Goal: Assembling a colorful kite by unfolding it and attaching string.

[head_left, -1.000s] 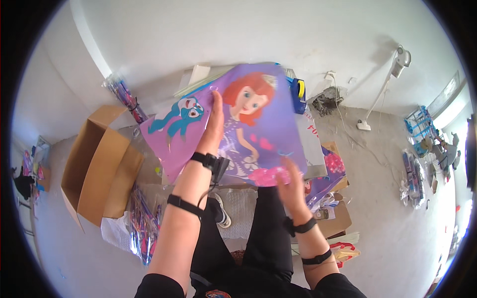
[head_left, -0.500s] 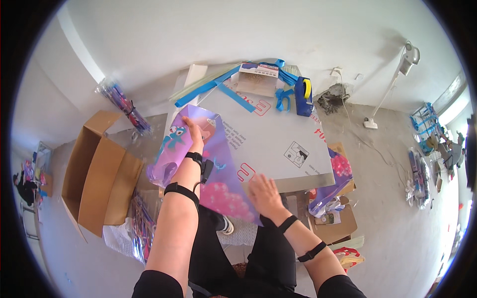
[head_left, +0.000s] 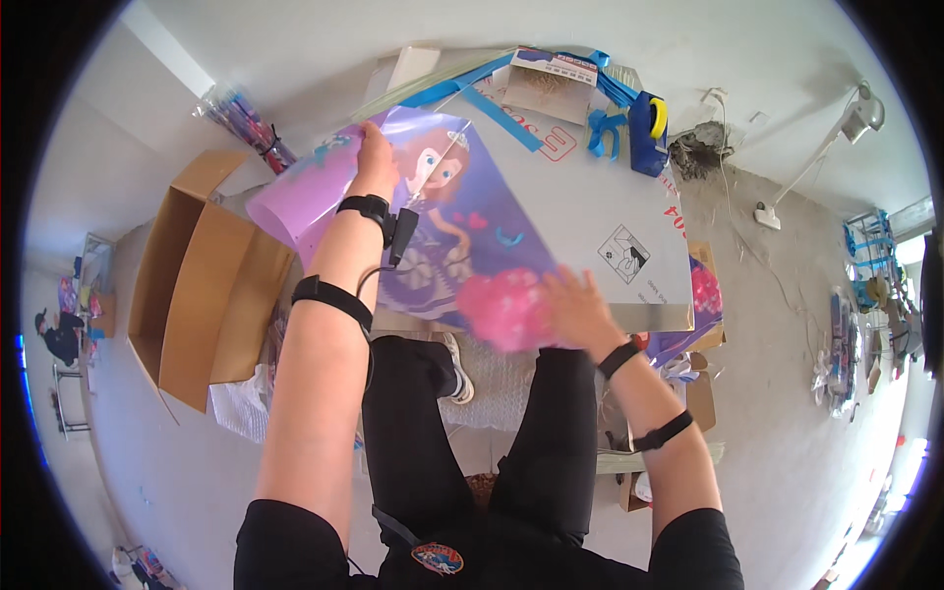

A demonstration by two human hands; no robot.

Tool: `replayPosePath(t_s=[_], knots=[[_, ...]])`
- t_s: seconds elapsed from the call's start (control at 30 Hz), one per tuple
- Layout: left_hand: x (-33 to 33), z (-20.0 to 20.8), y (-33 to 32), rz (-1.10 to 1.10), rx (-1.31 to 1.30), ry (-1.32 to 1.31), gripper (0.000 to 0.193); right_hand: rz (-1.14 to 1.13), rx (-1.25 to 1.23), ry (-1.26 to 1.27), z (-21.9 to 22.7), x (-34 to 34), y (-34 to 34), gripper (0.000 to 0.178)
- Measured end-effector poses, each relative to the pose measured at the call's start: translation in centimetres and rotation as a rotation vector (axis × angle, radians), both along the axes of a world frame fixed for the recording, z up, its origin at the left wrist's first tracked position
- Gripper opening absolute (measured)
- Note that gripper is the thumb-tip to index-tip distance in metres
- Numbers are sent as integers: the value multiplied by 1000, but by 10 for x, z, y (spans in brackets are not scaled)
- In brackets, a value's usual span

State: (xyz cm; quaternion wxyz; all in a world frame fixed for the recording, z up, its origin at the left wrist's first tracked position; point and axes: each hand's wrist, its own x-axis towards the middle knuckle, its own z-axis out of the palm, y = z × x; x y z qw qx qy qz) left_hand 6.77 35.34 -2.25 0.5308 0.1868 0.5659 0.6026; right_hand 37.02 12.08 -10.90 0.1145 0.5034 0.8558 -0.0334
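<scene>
A purple plastic film sheet point(head_left: 472, 236), printed with a cartoon princess and pink flowers, lies slanted across the near left of a grey film-covered tabletop point(head_left: 629, 211). Its left part curls over in a loose roll. My left hand point(head_left: 379, 162) grips the sheet near its far edge, beside the princess's head; part of its fingers is hidden. My right hand point(head_left: 580, 310) is slightly blurred, fingers spread, at the pink-flowered near right corner. It rests on or just beside that corner.
Along the far side are blue strips point(head_left: 501, 118), a small open carton point(head_left: 546, 93) and a blue tape dispenser point(head_left: 647, 133). An open cardboard box point(head_left: 187, 295) stands on the floor at left. Wrapped bundles point(head_left: 246, 128) lean on the wall. A stick vacuum point(head_left: 860, 113) stands at right.
The sheet has opened out, showing the princess print. My left hand has gone farther away with it; my right hand has moved right and slightly away. The camera view has shifted.
</scene>
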Motion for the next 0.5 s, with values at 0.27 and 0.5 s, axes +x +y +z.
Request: replayPosePath(t_s=[0.27,0.5], knots=[[-28,-47,6,-109,-100,-115,76,-371,220,144,5,53,36,50],[-25,-65,-44,-309,-31,492,79,-294,63,347,-16,21,-8,51]])
